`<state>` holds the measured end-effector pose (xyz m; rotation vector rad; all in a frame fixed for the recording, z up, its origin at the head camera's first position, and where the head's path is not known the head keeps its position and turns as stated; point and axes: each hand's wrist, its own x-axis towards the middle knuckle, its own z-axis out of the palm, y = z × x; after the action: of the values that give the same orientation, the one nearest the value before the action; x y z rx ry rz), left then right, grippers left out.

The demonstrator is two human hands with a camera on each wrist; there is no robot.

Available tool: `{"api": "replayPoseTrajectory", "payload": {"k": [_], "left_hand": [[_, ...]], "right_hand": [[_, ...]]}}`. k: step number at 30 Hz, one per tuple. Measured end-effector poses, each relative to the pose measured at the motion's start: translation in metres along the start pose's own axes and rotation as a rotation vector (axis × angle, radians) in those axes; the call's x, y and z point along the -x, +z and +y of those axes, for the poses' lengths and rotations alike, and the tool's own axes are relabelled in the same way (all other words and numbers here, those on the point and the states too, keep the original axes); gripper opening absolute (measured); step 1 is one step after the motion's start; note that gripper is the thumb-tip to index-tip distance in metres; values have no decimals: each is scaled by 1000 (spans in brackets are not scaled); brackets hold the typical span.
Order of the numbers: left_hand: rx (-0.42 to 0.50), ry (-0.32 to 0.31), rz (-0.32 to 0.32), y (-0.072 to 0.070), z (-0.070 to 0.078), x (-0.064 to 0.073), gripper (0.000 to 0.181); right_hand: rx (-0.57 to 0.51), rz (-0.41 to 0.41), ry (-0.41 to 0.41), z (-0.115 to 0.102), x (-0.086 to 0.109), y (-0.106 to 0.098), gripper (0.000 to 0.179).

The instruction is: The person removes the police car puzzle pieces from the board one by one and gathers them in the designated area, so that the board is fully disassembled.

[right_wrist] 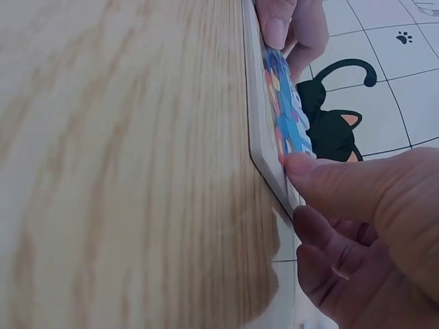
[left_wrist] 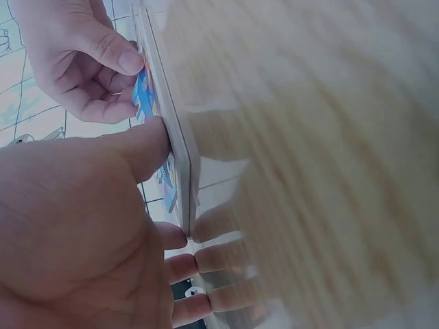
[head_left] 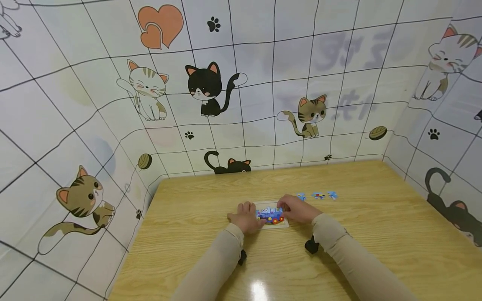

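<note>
A small jigsaw puzzle board with a pale rim lies on the table, bearing a blue cartoon vehicle picture with red wheels. My left hand rests at the board's left side, fingers spread and fairly straight; its thumb presses on the near rim. From the right, my right hand reaches over the board. Its thumb and bent fingers pinch a blue puzzle piece at the picture's right side. Part of that piece is hidden behind the fingers.
Just beyond the right hand lie three loose puzzle pieces, a blue one, a multicoloured one and another blue one. The wooden table meets a cat-printed cloth wall at the back and sides.
</note>
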<state>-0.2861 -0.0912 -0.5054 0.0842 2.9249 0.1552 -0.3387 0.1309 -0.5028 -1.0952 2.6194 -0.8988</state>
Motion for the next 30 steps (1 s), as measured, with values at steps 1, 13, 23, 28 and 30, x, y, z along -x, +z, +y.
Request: {"api": "replayPoseTrajectory", "payload": {"k": [1,13,23,28,30], "left_hand": [[-4,2,1,-1,0,1,79],[-14,14,-2,-9,-2,7,75],[-11,-8,34,-8,0,8,67],[-22,-10,34,-11,0,10,66],[-27,-11,28,-12,1,11,66]], "right_hand": [[-11,4,8,0,-1,1,17],[-92,79,78,-5,-16,13,12],[-135,132,231,-21,-23,19,12],[-166,151,325,-26,-24,21,13],[-176,145,334,-27,-22,20,13]]}}
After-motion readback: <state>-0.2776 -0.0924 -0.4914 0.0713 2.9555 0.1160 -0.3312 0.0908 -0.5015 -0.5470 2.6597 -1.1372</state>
